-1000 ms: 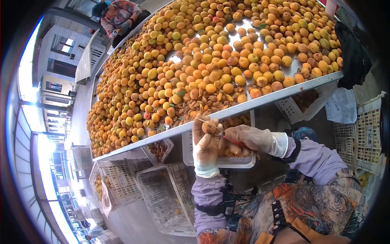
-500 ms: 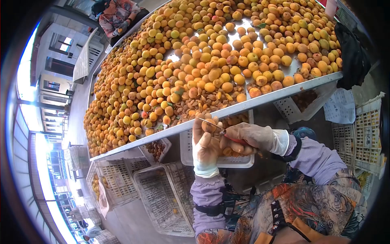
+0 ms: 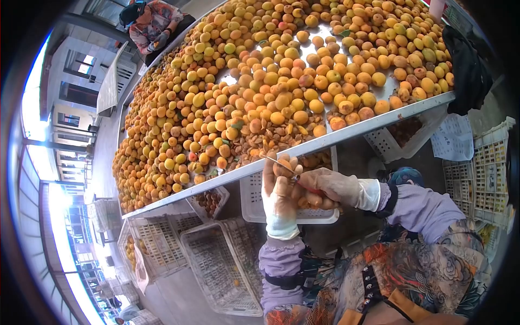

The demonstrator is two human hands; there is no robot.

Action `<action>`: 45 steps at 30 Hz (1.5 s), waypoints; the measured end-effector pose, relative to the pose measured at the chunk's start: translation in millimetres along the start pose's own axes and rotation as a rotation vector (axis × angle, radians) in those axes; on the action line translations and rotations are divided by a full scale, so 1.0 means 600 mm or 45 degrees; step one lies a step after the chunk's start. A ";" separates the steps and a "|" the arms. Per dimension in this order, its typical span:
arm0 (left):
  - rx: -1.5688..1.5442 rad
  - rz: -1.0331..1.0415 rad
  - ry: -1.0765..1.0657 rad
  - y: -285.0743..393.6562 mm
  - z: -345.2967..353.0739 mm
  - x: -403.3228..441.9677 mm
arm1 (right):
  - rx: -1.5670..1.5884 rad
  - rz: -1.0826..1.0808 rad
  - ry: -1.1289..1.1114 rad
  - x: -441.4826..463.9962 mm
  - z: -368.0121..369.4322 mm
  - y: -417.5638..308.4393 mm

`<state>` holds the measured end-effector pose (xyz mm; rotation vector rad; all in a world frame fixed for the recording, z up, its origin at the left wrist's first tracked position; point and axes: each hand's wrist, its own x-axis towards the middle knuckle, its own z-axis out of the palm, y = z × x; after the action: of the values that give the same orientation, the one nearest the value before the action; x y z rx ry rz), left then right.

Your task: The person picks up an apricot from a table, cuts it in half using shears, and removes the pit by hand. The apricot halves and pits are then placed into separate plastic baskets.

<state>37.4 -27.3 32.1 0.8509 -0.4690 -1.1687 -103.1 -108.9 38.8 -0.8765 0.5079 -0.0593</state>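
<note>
An apricot sits in my left hand, gripped between thumb and fingers just below the table edge. My right hand is closed around the red handle of a small knife. Its thin blade lies across the apricot, pointing toward my left fingertips; how deep it cuts, I cannot tell. Both hands wear whitish, stained gloves. Under them is a white plastic crate with orange fruit pieces inside, partly hidden by the hands.
Loose apricots cover the metal-edged table, with a heap of brown pits near its edge. Crates stand on the floor at left and right. A black cloth hangs at the right corner. Another person works at the far left.
Both hands keep their hold on the apricot and the knife. The view has shifted slightly, and my left hand sits a little farther right in it.
</note>
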 end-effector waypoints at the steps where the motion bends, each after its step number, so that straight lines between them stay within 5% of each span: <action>1: 0.018 0.003 0.031 -0.002 0.003 -0.001 | -0.018 0.018 0.013 0.001 0.000 -0.001; 11: 0.414 0.076 -0.017 0.002 -0.026 -0.003 | 0.040 -0.028 -0.045 0.006 0.002 0.008; 16: 0.176 -0.044 0.223 -0.010 0.005 -0.008 | 0.100 0.019 0.075 0.011 0.013 0.036; 21: 0.061 -0.084 0.238 -0.015 -0.001 -0.001 | 0.073 0.047 0.110 0.012 0.012 0.023; 26: 0.300 0.024 -0.066 0.000 -0.028 0.006 | 0.102 0.199 0.044 -0.001 0.011 -0.015; 35: -0.014 -0.083 0.082 -0.033 -0.011 0.001 | 0.094 0.019 0.175 0.019 0.020 0.045; 41: 0.600 0.094 0.068 -0.017 -0.020 0.010 | 0.206 0.209 0.003 0.006 -0.003 0.011; 45: 0.237 -0.026 0.140 -0.027 -0.004 0.004 | 0.158 0.115 0.080 0.017 0.010 0.034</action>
<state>30.5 -30.9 17.6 1.0772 -0.4850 -1.1021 -94.6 -93.8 22.7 -0.7316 0.5955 -0.0357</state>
